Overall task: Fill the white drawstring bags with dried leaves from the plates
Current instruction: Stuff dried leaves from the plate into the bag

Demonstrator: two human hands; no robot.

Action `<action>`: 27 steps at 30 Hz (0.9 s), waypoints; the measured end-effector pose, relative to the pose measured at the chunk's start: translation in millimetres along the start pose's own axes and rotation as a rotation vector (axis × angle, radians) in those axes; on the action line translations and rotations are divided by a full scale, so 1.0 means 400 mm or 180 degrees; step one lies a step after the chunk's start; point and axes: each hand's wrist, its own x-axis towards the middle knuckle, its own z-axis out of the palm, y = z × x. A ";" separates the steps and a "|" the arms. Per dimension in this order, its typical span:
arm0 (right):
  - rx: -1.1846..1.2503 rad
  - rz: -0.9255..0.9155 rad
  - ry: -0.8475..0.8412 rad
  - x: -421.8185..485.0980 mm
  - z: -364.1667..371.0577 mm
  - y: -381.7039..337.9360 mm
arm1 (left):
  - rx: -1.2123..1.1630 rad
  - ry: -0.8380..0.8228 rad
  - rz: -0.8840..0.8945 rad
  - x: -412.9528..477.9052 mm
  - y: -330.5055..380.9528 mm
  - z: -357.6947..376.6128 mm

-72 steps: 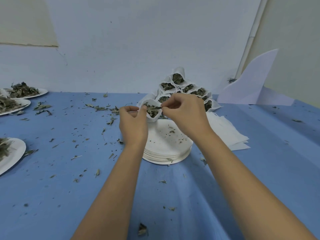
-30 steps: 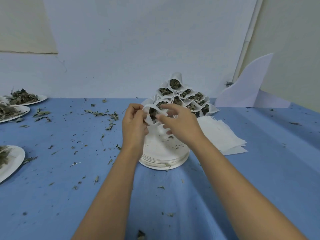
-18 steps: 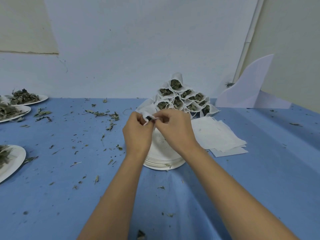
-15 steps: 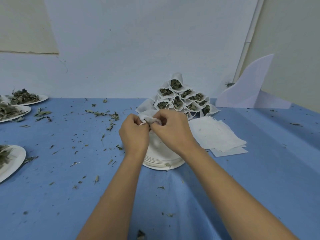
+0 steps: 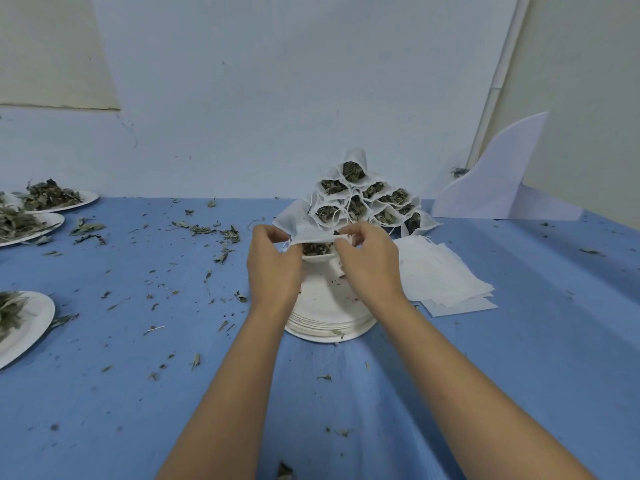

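Whereas the white fabric drawstring bag [image 5: 311,233] was bunched before, the left hand [image 5: 273,271] and right hand [image 5: 370,271] now pinch its rim wide; dark dried leaves [image 5: 313,249] sit inside; closing likely comes next.

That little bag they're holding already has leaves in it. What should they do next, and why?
Probably carry the bag back and lay it on the pile of filled bags just behind. Its mouth already shows dried leaves, the left hand and right hand both pinch its rim, and the stack of plates beneath holds only crumbs.
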 end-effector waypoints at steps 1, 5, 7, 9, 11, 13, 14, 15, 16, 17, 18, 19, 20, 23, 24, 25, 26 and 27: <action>0.0256 0.0160 -0.0095 0.001 -0.001 -0.002 | -0.0078 -0.0046 0.0049 -0.001 0.001 0.001; 0.1316 0.0504 -0.0425 -0.001 0.003 -0.011 | -0.0450 -0.0369 0.0173 -0.011 0.019 0.008; 0.1371 0.0392 -0.0420 0.004 0.001 -0.008 | -0.0563 -0.0474 0.0146 -0.014 0.031 0.011; 0.1270 0.0333 -0.0377 0.009 -0.003 -0.006 | -0.0585 -0.0565 0.0160 -0.017 0.043 0.012; 0.1238 0.0344 -0.0319 0.011 -0.007 -0.006 | -0.0550 -0.0646 0.0188 -0.024 0.051 0.019; 0.1225 0.0380 -0.0114 0.015 -0.015 -0.003 | -0.0441 -0.0700 0.0204 -0.028 0.056 0.034; 0.1204 0.0409 0.0045 0.020 -0.024 0.000 | -0.0354 -0.0733 0.0227 -0.028 0.059 0.046; 0.1203 0.0448 0.0229 0.026 -0.035 0.004 | -0.0228 -0.0751 0.0293 -0.026 0.064 0.061; 0.1235 0.0483 0.0426 0.033 -0.049 0.010 | -0.0066 -0.0744 0.0418 -0.021 0.072 0.079; 0.1278 0.0495 0.0631 0.043 -0.064 0.017 | 0.0108 -0.0721 0.0592 -0.015 0.083 0.102; 0.1296 0.0468 0.0832 0.053 -0.080 0.024 | 0.0254 -0.0698 0.0776 -0.010 0.095 0.129; 0.1264 0.0408 0.1022 0.063 -0.097 0.033 | 0.0348 -0.0674 0.0922 -0.007 0.108 0.162; 0.1205 0.0339 0.1193 0.075 -0.114 0.045 | 0.0388 -0.0672 0.1005 -0.004 0.120 0.197; 0.0982 0.0307 0.1473 0.121 -0.169 0.088 | 0.0424 -0.0893 0.1042 0.000 0.141 0.312; 0.0897 0.0366 0.1506 0.137 -0.184 0.105 | 0.0491 -0.0974 0.1020 0.003 0.142 0.350; 0.0799 0.0461 0.1516 0.153 -0.198 0.123 | 0.0573 -0.1021 0.0977 0.007 0.140 0.386; 0.0701 0.0553 0.1513 0.169 -0.209 0.146 | 0.0636 -0.1050 0.0911 0.012 0.136 0.418; 0.0609 0.0612 0.1500 0.187 -0.218 0.170 | 0.0683 -0.1105 0.0836 0.019 0.130 0.447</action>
